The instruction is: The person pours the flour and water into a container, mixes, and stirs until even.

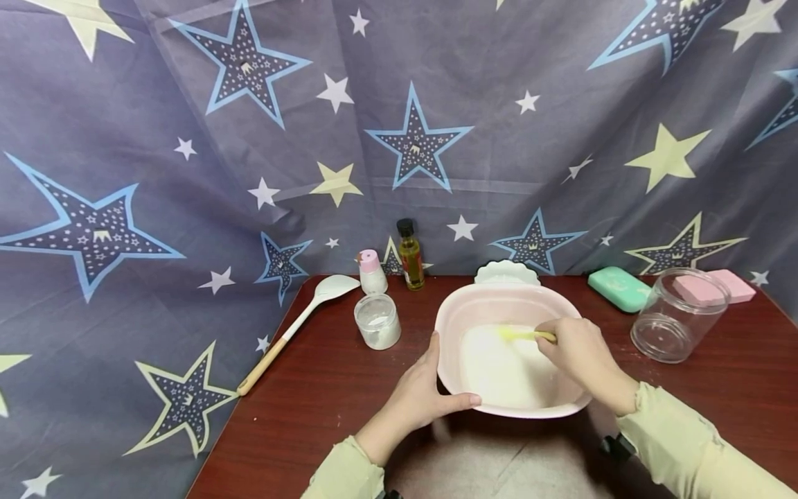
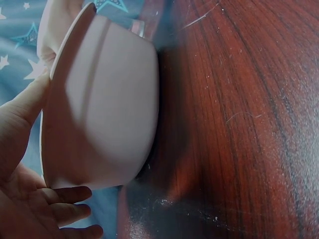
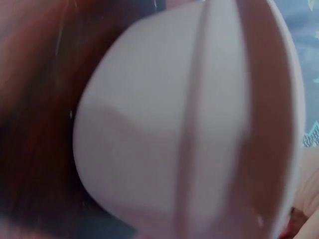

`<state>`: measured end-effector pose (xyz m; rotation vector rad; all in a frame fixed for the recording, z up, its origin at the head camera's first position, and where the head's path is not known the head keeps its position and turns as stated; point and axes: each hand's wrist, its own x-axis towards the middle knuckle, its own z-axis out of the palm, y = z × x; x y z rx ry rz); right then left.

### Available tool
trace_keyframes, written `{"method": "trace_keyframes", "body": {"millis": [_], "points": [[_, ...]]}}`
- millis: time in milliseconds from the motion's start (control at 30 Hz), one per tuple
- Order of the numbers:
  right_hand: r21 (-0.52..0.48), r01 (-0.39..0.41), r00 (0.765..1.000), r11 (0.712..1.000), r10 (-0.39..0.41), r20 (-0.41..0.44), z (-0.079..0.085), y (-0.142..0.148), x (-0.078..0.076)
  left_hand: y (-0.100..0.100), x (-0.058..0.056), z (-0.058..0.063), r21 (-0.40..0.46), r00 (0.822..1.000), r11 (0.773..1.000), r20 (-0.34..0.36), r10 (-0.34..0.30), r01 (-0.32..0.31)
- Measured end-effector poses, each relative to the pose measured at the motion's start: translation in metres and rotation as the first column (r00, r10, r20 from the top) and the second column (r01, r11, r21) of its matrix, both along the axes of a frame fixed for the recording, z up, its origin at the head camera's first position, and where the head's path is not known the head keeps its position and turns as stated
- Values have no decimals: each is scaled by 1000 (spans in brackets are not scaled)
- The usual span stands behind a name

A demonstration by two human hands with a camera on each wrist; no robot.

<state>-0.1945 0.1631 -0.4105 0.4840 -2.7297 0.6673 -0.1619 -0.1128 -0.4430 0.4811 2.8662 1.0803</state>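
Note:
A pale pink plastic basin (image 1: pixel 450 312) sits on the table with milky white liquid (image 1: pixel 499 367) in it. My left hand (image 1: pixel 411 395) steadies its near left corner, thumb on the front rim and fingers along the left side. In the left wrist view, the fingers (image 2: pixel 70 213) lie fairly straight against the basin's outer wall. Over the basin's right side, my right hand (image 1: pixel 576 350) grips a slim yellow utensil (image 1: pixel 526 335). Its paler end meets the liquid, which hides its shape. The right wrist view is mostly the basin's outer wall (image 3: pixel 144 114).
Left of the basin are a small clear jar (image 1: pixel 377 322), a pink-capped shaker (image 1: pixel 372 272), an oil bottle (image 1: pixel 411 255) and a white spatula (image 1: pixel 337 286). A scalloped white dish (image 1: pixel 506 272) stands behind. Rightward are a green box (image 1: pixel 619 288), a clear jar (image 1: pixel 661 339) and a pink block (image 1: pixel 736 285).

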Motion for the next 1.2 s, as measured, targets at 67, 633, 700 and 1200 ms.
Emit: {"method": "trace_keyframes", "body": {"millis": [67, 633, 700, 1200], "points": [[9, 17, 1000, 1000, -18, 26, 3, 7, 0, 0, 0, 0, -2, 1000, 1000, -2, 0, 0], [108, -30, 997, 994, 23, 70, 28, 43, 14, 1, 0, 2, -4, 1000, 1000, 11, 7, -7], [107, -40, 994, 993, 29, 102, 29, 44, 15, 1, 0, 3, -2, 1000, 1000, 13, 7, -7], [1, -170, 940, 985, 162, 300, 35, 55, 21, 0, 1, 3, 9, 1000, 1000, 14, -6, 5]]}}
